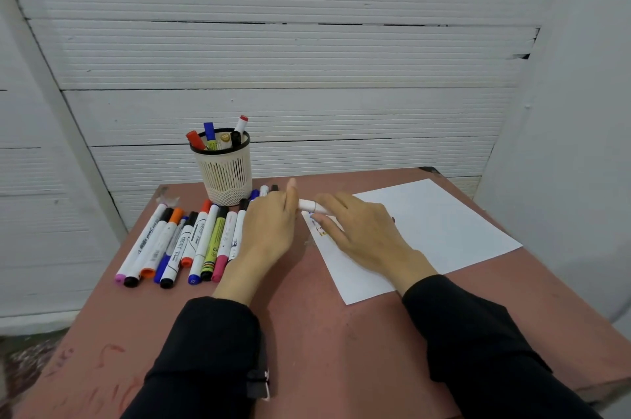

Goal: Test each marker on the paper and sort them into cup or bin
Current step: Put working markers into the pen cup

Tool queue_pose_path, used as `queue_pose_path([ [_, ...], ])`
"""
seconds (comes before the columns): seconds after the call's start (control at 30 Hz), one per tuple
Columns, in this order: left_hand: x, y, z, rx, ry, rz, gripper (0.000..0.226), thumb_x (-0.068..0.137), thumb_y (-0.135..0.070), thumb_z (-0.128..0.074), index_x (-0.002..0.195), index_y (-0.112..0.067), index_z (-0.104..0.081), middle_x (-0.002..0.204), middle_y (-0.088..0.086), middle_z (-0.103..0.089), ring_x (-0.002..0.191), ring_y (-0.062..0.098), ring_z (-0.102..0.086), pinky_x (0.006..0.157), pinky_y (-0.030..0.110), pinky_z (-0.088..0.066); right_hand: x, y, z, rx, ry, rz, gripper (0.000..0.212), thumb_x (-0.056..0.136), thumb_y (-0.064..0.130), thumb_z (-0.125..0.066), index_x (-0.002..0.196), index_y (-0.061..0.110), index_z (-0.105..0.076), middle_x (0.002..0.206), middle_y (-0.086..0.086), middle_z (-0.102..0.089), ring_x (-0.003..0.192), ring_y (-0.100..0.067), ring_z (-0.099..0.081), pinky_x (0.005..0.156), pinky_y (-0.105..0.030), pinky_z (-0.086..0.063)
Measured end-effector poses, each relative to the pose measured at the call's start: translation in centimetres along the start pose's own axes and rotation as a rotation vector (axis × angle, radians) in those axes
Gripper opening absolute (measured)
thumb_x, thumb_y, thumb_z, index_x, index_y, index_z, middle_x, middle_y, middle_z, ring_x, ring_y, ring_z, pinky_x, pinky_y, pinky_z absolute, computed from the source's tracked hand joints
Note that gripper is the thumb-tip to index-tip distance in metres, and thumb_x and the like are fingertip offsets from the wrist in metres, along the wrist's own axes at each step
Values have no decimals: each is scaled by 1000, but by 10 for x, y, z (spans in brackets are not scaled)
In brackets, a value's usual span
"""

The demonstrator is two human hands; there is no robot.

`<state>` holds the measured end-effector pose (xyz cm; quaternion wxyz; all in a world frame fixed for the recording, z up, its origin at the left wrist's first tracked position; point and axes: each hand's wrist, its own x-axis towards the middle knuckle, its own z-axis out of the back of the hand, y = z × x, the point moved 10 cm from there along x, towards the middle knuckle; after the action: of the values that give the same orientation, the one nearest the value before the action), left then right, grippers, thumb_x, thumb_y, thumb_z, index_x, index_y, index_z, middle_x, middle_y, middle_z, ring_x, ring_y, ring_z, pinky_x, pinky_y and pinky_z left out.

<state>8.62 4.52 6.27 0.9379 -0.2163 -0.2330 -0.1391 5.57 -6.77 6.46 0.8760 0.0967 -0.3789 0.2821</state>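
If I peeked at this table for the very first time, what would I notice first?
Probably the two hands in the middle, the left hand and right hand, both holding one white marker over the near-left corner of the paper. Next, the colourful row of markers lying on the table's left side. Behind them stands a cream mesh cup with more markers poking out.

White Panels Behind a Reddish Counter

A reddish-brown counter [324, 333], scuffed and marked with red scribbles at its near left, stands against a back wall [290, 53] of stacked white ribbed panels, dark gaps showing between them. Plain white panels close in both sides under even light.
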Motion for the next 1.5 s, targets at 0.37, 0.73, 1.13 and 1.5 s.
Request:
queue_pose_path([
  [0.37,-1,13,7,-100,-140,147,30,100,-19,-44,87,5,-55,70,13,-54,54,12,-35,60,34,-35,1,1,-4,4,92,-113,24,98,49,-24,94,33,-41,53,5,-46,43,-19,-40,40,-26,-17],
  [0.73,-4,17,12,-68,-199,173,39,102,-25,-35,91,2,-60,66,5,-47,60,21,-41,65,38,-42,4,11,-3,-20,74,-49,30,99,34,-31,91,18,-55,69,8,-53,52,-16,-45,47,-25,-23],
  [1.13,1,15,-10,36,52,92,62,55,18,-75,114,19,-55,66,23,-57,43,28,-34,39,22,-16,2,19,-10,-149,111,14,22,99,34,-31,97,19,-46,61,4,-51,37,-19,-26,40,-22,-5],
  [1.5,1,17,-8,-376,-93,122,57,102,-39,-37,67,1,-57,55,3,-48,58,15,-45,56,23,-30,2,-2,-12,12,228,-165,29,103,48,-24,113,24,-37,72,6,-61,58,-23,-55,53,-31,-27],
])
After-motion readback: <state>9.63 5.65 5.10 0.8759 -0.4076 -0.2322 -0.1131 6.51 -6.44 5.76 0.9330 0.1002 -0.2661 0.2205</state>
